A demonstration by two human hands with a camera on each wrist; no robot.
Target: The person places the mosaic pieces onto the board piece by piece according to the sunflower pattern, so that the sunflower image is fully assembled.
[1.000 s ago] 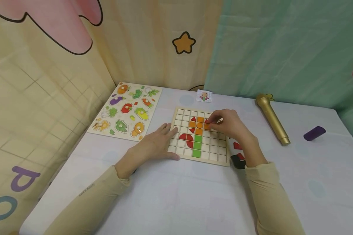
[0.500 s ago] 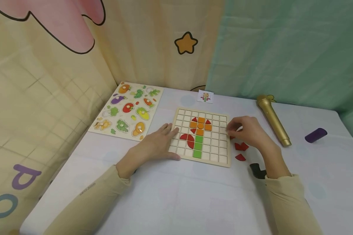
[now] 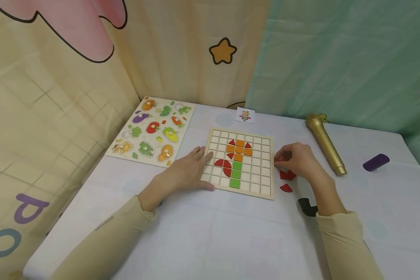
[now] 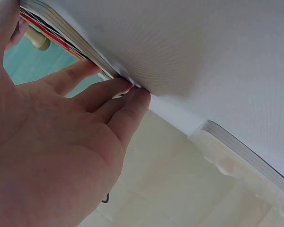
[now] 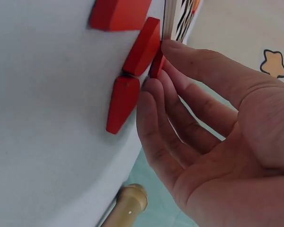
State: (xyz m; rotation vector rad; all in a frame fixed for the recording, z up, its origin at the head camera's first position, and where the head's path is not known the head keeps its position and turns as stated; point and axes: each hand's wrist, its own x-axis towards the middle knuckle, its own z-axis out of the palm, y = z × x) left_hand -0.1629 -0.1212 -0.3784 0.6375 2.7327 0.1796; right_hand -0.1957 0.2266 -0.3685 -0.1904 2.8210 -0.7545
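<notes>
A wooden grid board [image 3: 245, 193] lies flat on the table. Orange, red and green pieces on it form a flower-like figure. My left hand [image 3: 182, 171] rests along the board's left edge, fingers extended and thumb at the near corner; the left wrist view has its fingertips touching the board's side. Just off the right edge, my right hand [image 3: 301, 161] pinches a small red piece [image 5: 157, 64] between thumb and fingers; its outline is partly hidden. Other loose red pieces [image 3: 287, 175] lie under and beside that hand, including a fan-shaped piece [image 3: 286, 188].
A vegetable knob puzzle [image 3: 148, 134] lies at the back left. Behind the board is a small picture card [image 3: 245, 115] of a flower. To the right are a gold microphone-like stick [image 3: 325, 144], a purple cylinder [image 3: 376, 162] and a black bent object [image 3: 307, 207] by the right wrist.
My right hand has moved from above the orange pieces, off the board to the right, down to the loose red pieces, and now pinches one. The left hand stays in place.
</notes>
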